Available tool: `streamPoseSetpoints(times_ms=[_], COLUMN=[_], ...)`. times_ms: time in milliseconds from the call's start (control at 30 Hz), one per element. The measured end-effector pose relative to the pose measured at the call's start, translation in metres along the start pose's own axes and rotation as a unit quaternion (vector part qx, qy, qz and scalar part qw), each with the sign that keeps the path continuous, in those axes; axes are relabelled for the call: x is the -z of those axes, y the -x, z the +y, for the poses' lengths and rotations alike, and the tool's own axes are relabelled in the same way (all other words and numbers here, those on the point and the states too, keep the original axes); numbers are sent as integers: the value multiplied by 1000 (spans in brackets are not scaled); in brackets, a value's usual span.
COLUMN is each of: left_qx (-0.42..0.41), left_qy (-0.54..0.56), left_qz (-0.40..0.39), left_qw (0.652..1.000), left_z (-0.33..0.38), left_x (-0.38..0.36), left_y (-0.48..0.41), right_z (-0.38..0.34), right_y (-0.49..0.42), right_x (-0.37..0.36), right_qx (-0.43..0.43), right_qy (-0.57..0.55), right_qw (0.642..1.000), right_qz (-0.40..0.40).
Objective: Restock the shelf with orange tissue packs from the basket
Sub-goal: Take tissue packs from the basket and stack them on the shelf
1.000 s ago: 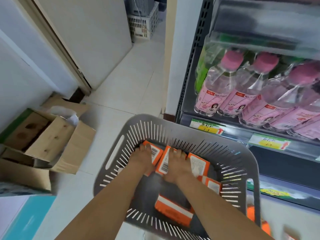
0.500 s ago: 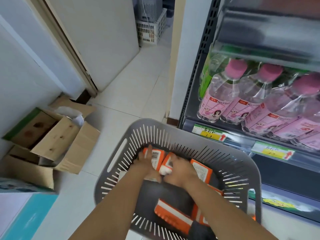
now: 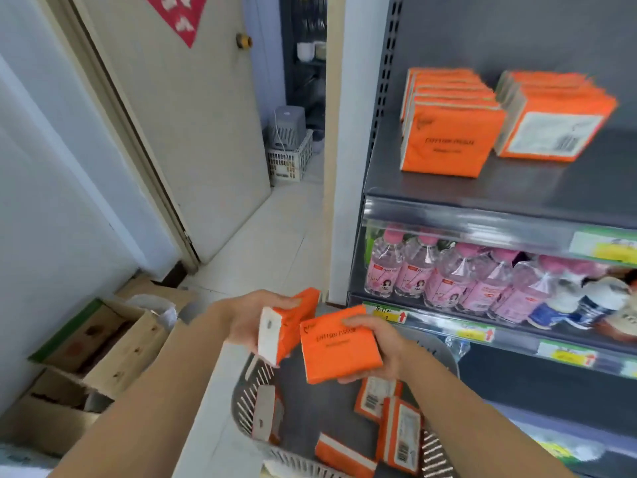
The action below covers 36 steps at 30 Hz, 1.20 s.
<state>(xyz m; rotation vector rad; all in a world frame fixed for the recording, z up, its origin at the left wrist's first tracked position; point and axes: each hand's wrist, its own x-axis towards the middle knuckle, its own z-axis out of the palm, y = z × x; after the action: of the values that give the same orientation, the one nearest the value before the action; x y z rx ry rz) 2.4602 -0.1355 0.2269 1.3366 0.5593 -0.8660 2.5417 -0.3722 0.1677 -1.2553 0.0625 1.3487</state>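
Shop aisle, tiled floor point(image 3: 275, 243), grey shelf point(image 3: 517, 188); left hand point(image 3: 248, 322), right hand point(image 3: 382, 343) each grip orange pack.

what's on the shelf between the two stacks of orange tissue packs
Nothing. In the head view a strip of bare grey shelf separates the left stack from the right stack; they stand apart, not touching.

"COTTON TISSUE" is showing in dark letters on the orange tissue pack point(image 3: 339, 343) that the right hand point(image 3: 382, 346) is gripping, and again on the front pack point(image 3: 448, 143) standing on the shelf point(image 3: 517, 191). Smaller print, barcodes and price tags point(image 3: 386, 313) are staying too blurred to read.
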Motion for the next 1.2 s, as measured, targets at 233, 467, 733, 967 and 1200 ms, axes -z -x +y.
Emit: streamPoseSetpoints(times_ms=[233,467,733,967,1200], left_qx=[-68,-143,-339,-459,-420], left_qy=[-105,-254,-324,-397,-563], left_qz=[31,67,27,110,294], left_qw=[992,954,883,788,648], left_z=[47,120,228,310,362], left_x=[9,-15,-105,-216,-262], left_y=[87,146,170,107,-8], right_z=[-49,-109,-184,-211,-210], right_y=[73,156,266,329,338], right_x=[-36,-37,23,134,218], right_qx=[112,264,486,546,492], right_qy=[62,8,-76,-72,11], right_qw=[992,963,854,775,803], right_qz=[19,63,169,310,336])
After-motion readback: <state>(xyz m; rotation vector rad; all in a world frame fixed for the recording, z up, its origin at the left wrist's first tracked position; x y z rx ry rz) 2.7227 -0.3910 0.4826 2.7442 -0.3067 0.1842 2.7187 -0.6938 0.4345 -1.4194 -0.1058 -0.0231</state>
